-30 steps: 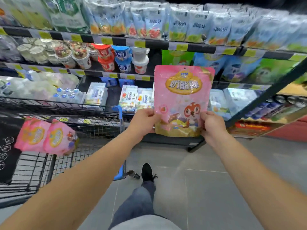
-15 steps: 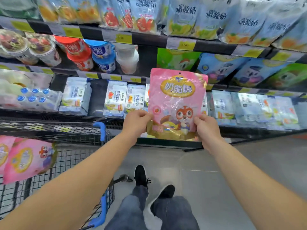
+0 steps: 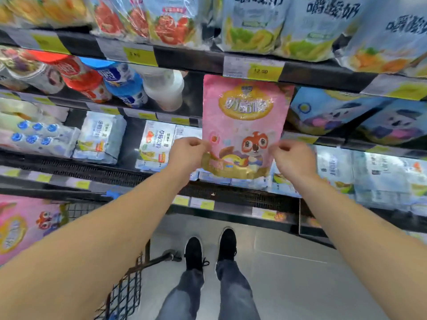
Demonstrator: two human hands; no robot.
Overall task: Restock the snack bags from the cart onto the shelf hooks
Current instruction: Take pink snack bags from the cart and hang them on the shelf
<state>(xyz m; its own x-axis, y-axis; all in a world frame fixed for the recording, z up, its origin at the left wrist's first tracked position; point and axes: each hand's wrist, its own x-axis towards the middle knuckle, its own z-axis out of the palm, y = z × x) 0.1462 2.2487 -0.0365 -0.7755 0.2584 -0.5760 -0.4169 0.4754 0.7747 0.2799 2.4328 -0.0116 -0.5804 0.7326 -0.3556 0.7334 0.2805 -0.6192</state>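
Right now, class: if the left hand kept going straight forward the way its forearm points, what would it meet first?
Probably the white packs on the shelf behind the pink snack bag that the left hand pinches; depth is unclear.

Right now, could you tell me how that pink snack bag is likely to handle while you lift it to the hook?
The pink snack bag probably flexes: it is a thin pouch. It seems light, since the left hand and right hand carry it by pinching its lower edges. Its glossy film may slip.
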